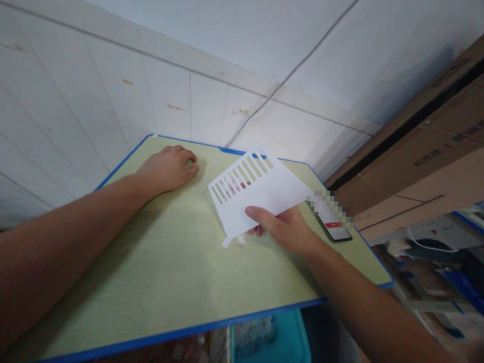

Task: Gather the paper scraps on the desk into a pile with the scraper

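A flat white card (270, 194) with a row of long slots cut along its far side is in my right hand (289, 227). The thumb presses on its upper face and the other fingers are mostly hidden underneath. Something reddish shows through several of the slots; I cannot make out what it is. The card is tilted above the pale green table (177, 267). My left hand (168, 169) rests on the table near its back left corner, palm down. Its fingers are loosely bent, the thumb is apart from them, and no object shows in it.
A phone (342, 234) lies to the right of my right hand, its screen partly blurred out. Small white scraps (241, 239) are below the card. Large cardboard boxes (427, 156) lean at the right. A turquoise bin (295, 333) stands under the front edge. A grey cable (298, 65) runs down the wall.
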### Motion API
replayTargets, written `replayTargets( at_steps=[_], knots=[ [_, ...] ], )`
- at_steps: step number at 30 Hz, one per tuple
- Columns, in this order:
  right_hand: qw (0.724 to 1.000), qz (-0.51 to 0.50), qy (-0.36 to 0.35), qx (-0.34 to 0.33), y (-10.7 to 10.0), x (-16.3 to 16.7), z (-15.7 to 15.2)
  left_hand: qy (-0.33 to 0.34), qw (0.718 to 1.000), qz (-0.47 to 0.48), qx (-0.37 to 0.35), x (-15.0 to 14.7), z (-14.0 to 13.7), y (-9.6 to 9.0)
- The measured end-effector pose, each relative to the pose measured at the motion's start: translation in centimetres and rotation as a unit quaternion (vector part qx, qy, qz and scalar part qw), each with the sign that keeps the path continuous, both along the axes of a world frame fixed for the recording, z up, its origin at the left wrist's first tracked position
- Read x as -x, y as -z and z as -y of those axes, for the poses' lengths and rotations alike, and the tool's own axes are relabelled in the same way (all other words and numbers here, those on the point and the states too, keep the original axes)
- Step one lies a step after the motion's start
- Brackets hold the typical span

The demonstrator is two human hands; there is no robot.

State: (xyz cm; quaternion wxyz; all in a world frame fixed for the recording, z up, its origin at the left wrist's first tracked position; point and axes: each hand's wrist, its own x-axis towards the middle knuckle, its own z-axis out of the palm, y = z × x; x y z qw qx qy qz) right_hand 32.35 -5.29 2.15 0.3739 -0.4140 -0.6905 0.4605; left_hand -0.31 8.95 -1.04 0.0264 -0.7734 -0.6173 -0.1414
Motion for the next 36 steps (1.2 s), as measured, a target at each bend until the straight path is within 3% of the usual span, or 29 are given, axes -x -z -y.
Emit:
replayTargets(
  at_steps=[8, 13, 20, 27, 36],
  knots=[
    [1.000, -0.009, -0.024, -0.001, -0.2, -0.3, 0.1, 0.005, 1.000, -0.006, -0.006, 0.2, -0.2, 0.1],
    [0.997, -0.013, -0.061, 0.039, 0.1, -0.3, 0.1, -0.006, 1.000, -0.010, 0.001, 0.0, 0.0, 0.0],
    [0.997, -0.042, -0.046, 0.054, 0.2, -0.5, 0.1, -0.002, 1.000, -0.010, -0.004, 0.2, -0.3, 0.2],
    [0.986, -0.029, -0.096, 0.136, -0.1, -1.0, 0.0, -0.001, 1.000, -0.005, -0.003, 0.1, 0.0, 0.0],
    [0.982, -0.023, -0.116, 0.147, 0.0, -1.0, 0.0, -0.002, 1.000, -0.012, 0.007, -0.1, 0.2, -0.3]
  ],
)
